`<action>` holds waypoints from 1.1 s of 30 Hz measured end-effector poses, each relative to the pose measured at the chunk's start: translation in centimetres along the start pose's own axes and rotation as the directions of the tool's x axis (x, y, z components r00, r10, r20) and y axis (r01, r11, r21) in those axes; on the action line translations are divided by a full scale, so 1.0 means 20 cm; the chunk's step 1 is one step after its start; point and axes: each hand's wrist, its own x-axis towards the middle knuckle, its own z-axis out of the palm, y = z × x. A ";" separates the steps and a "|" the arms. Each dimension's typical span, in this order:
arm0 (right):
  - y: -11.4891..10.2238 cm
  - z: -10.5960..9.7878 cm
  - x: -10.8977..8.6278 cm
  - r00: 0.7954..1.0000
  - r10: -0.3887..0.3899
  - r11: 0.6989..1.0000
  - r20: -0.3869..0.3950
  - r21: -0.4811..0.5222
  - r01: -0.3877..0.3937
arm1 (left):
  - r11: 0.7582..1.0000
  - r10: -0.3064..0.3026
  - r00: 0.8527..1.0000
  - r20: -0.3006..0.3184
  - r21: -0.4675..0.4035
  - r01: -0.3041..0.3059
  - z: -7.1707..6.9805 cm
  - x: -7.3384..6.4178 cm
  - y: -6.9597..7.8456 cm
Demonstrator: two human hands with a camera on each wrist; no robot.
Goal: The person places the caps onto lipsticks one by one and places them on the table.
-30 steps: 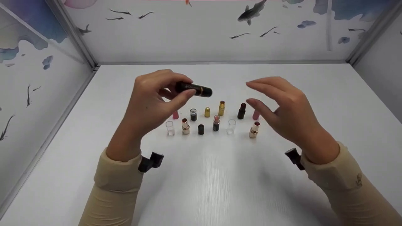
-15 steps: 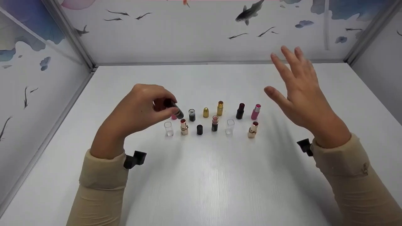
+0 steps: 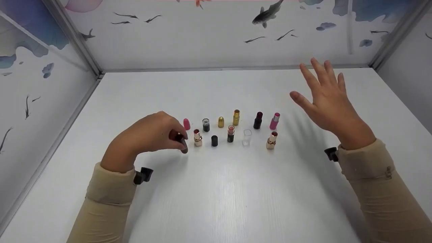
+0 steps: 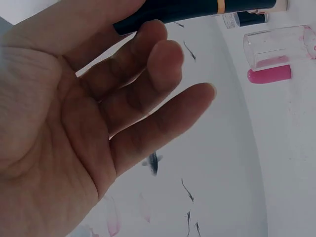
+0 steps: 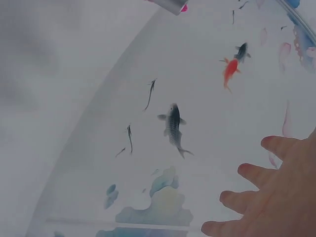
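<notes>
My left hand (image 3: 150,135) pinches a black lipstick tube (image 3: 184,147) between thumb and fingers, low over the table at the left end of the row. A gold band rings this tube in the left wrist view, where the other fingers curl loosely below it. Beside it in the head view stand an uncapped lipstick with a gold base (image 3: 198,140) and a pink rounded cap (image 3: 186,124). A clear cap (image 4: 276,47), hidden behind the hand in the head view, shows in the left wrist view. My right hand (image 3: 332,101) hovers at the right with fingers spread, holding nothing.
A short black cap (image 3: 214,141), a pink-tipped lipstick (image 3: 231,135), a clear cap (image 3: 246,139) and a gold-cased lipstick (image 3: 271,141) stand in front. Behind are a gold cap (image 3: 221,122), a gold lipstick (image 3: 236,118), a black one (image 3: 258,121) and a pink one (image 3: 274,122).
My left hand has carried the black tube left and down to the front of the row's left end. My right hand has moved away to the right and spread its fingers.
</notes>
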 end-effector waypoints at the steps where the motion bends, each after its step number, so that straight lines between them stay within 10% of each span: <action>1: 0.01 0.00 0.00 1.000 0.005 1.000 0.006 -0.002 -0.005 | 1.000 -0.010 1.000 0.011 0.007 0.010 0.00 0.00 0.00; 16: 0.03 0.03 0.01 0.998 0.029 1.000 0.047 -0.014 -0.028 | 0.994 -0.055 0.996 0.065 0.095 0.049 0.11 0.08 0.01; 33: 0.03 0.03 0.01 0.998 0.028 0.999 0.058 -0.031 -0.026 | 0.992 -0.091 0.993 0.072 0.098 0.083 0.08 0.06 0.01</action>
